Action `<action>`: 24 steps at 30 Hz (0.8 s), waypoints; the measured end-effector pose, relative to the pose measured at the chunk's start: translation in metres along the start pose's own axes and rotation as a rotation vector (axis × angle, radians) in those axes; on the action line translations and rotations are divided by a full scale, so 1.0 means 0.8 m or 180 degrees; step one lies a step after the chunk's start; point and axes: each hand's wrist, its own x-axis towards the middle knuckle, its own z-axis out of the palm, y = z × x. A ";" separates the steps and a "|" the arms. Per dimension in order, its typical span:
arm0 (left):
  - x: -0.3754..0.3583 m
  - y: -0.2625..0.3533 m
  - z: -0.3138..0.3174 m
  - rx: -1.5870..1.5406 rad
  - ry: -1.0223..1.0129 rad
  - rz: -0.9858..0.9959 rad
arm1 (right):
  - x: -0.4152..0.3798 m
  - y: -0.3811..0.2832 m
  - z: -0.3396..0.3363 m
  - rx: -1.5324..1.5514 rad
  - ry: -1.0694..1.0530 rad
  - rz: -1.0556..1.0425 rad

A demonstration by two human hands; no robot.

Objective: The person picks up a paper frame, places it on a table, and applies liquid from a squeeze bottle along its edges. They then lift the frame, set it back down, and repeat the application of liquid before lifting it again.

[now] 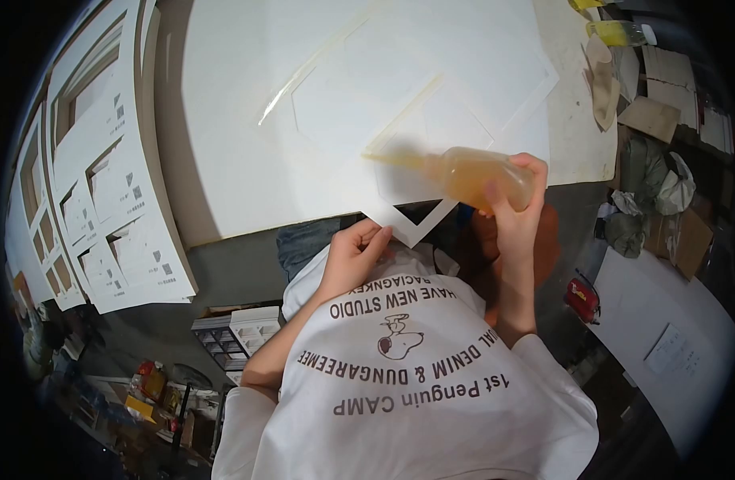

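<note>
My right hand is wrapped round a translucent squeeze bottle of amber liquid, tilted on its side. Its blurred nozzle points left, low over the white card. A thin yellowish strip of what looks like glue runs from near the nozzle tip up to the right. Close to my body, my left hand is closed, its fingertips pinching the edge of a white card frame. One corner of that frame juts over the table's near edge, with a dark opening showing through. What lies under my left fingers is hidden.
Stacks of printed white cut-out cards stand at the left of the white table. Another shiny strip lies across the sheet. A bottle with yellow liquid and a cloth are at the far right. A red pouch sits lower right.
</note>
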 end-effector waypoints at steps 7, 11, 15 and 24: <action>0.000 -0.001 0.003 -0.0177 -0.0006 0.0083 | -0.020 -0.007 0.012 0.0317 0.0139 0.0221; 0.001 -0.006 0.003 0.0203 -0.0105 0.0131 | -0.018 -0.001 0.008 -0.0078 0.0390 -0.0080; 0.003 -0.009 0.001 0.0517 -0.0129 0.0116 | -0.028 0.006 0.016 -0.0599 -0.0063 -0.0517; -0.007 0.011 -0.008 -0.0128 0.0581 0.0335 | 0.012 -0.014 -0.053 0.1157 0.0810 -0.0134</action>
